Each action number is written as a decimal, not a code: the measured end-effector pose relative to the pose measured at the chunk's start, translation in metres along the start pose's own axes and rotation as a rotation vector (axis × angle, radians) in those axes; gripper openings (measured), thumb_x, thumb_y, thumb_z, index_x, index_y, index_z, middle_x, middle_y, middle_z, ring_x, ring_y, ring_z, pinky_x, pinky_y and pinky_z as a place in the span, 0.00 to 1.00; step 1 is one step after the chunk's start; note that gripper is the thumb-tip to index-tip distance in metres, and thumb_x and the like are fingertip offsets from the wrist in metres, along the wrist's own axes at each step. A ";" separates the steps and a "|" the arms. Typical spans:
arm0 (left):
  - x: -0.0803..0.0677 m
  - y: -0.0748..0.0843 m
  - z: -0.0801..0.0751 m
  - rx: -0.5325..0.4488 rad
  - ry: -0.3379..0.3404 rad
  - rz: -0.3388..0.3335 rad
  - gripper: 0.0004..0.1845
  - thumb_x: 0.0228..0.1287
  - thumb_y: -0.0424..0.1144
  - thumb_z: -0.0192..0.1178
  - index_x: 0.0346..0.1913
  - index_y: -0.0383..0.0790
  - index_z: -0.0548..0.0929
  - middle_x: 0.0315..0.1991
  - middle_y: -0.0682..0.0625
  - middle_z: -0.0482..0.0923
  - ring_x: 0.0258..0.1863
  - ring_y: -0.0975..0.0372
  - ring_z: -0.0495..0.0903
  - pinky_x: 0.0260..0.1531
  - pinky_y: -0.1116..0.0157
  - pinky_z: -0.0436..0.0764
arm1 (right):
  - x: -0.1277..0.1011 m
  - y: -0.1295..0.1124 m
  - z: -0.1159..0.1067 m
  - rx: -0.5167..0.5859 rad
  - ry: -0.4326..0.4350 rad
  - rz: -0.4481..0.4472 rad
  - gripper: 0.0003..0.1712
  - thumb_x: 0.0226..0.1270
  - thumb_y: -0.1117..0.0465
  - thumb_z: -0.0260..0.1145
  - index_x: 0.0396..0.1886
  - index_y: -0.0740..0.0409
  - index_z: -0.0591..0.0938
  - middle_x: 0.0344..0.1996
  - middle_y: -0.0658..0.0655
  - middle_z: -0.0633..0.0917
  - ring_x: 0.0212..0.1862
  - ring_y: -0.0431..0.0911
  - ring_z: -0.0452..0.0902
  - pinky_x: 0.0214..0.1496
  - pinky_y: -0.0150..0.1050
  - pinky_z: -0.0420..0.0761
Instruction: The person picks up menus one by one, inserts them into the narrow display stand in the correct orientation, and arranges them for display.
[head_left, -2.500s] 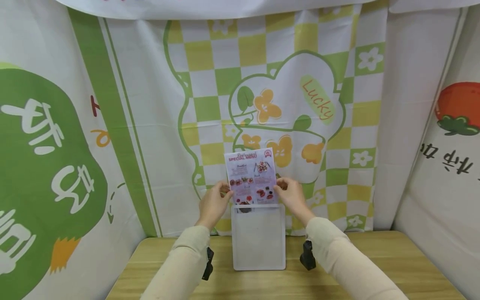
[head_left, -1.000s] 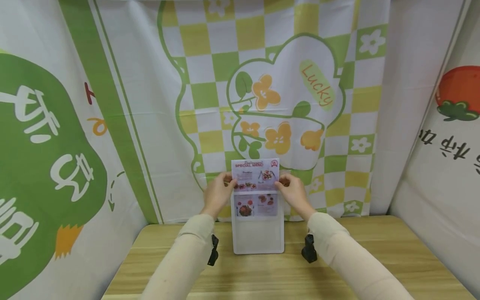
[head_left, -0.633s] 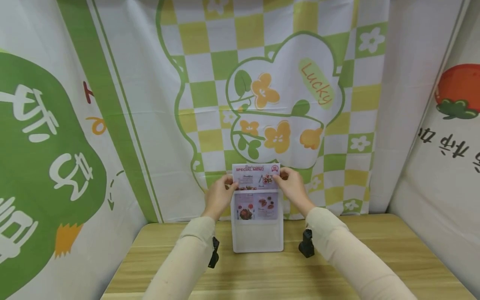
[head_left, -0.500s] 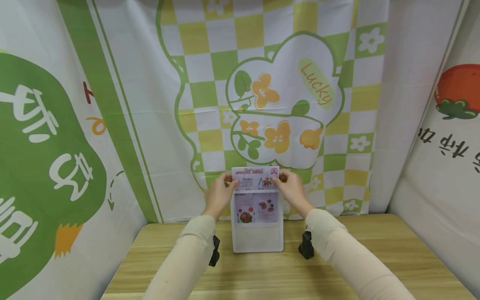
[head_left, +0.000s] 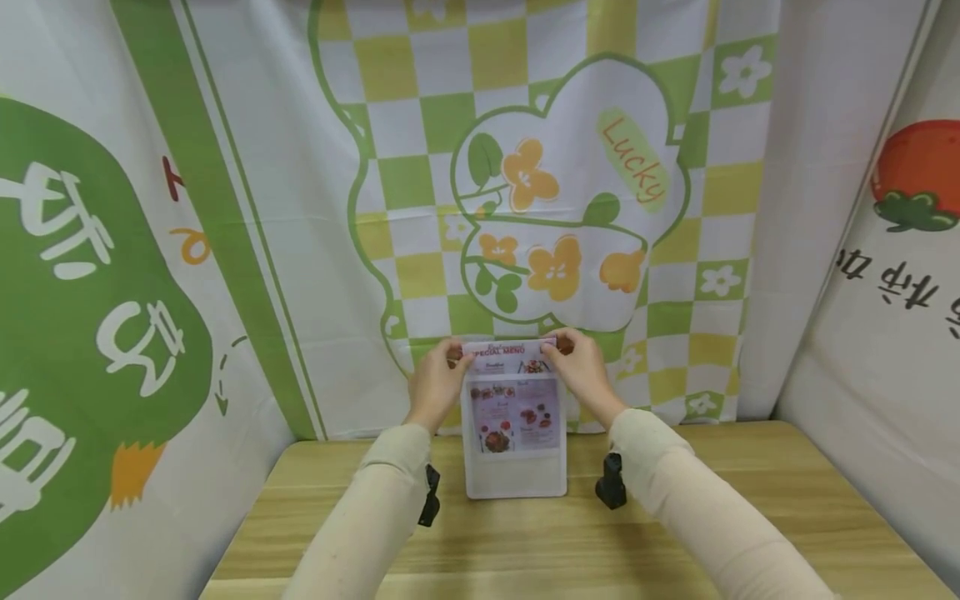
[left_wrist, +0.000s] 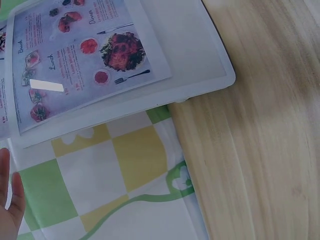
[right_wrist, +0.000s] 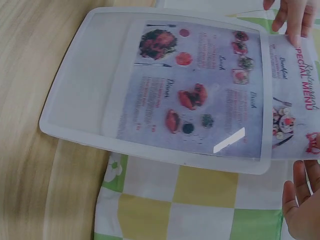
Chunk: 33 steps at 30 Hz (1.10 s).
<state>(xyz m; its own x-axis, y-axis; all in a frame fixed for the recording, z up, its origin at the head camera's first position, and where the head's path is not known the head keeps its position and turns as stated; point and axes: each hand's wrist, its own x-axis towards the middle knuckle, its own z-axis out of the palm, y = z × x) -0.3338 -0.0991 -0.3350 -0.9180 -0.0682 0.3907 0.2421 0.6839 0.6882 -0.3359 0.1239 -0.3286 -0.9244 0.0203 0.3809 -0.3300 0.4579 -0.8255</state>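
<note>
A pink "Special Menu" sheet [head_left: 513, 404] stands mostly inside a frosted plastic sleeve [head_left: 516, 482] that leans upright at the back of the wooden table [head_left: 525, 550]. Only the sheet's title strip shows above the sleeve's mouth. My left hand [head_left: 441, 377] pinches the sheet's top left corner and my right hand [head_left: 579, 368] pinches its top right corner. In the right wrist view the menu [right_wrist: 200, 95] lies within the sleeve [right_wrist: 82, 95], and fingertips of the right hand [right_wrist: 300, 205] and left hand [right_wrist: 292, 17] flank its top edge. The left wrist view shows the menu [left_wrist: 75, 55] in the sleeve [left_wrist: 200, 55].
A green and yellow checked cloth [head_left: 420, 167] hangs right behind the sleeve. More printed cloths close off the left [head_left: 90, 292] and right [head_left: 885, 275] sides. Bare table top [left_wrist: 265, 150] lies in front of the sleeve and on both sides of it.
The menu has slid down into the sleeve, from half out to only its title strip showing. Both hands have come down with it, keeping hold of its top corners.
</note>
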 end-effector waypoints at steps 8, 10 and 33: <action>0.000 -0.001 0.000 -0.031 -0.011 0.053 0.12 0.71 0.46 0.60 0.54 0.50 0.82 0.47 0.52 0.85 0.42 0.58 0.82 0.35 0.58 0.78 | 0.002 -0.001 0.000 -0.020 -0.005 -0.028 0.11 0.72 0.65 0.63 0.50 0.62 0.83 0.44 0.61 0.85 0.46 0.53 0.79 0.49 0.49 0.79; 0.000 -0.001 0.001 -0.028 -0.011 0.059 0.09 0.71 0.46 0.60 0.50 0.51 0.83 0.45 0.54 0.85 0.40 0.60 0.82 0.32 0.60 0.78 | 0.001 0.001 0.000 -0.034 -0.007 -0.024 0.10 0.71 0.65 0.64 0.49 0.62 0.84 0.45 0.61 0.85 0.46 0.53 0.79 0.49 0.48 0.78; -0.011 -0.014 0.009 0.060 -0.050 0.004 0.06 0.67 0.45 0.65 0.43 0.49 0.87 0.44 0.54 0.83 0.37 0.61 0.80 0.31 0.63 0.77 | -0.011 0.024 0.010 -0.116 -0.048 0.005 0.08 0.67 0.64 0.68 0.44 0.61 0.86 0.46 0.59 0.85 0.52 0.54 0.76 0.59 0.51 0.74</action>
<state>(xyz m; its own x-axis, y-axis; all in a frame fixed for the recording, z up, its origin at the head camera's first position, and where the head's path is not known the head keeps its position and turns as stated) -0.3297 -0.1015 -0.3539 -0.9318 -0.0305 0.3616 0.2280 0.7262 0.6486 -0.3357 0.1259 -0.3562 -0.9351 -0.0181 0.3539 -0.3031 0.5581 -0.7724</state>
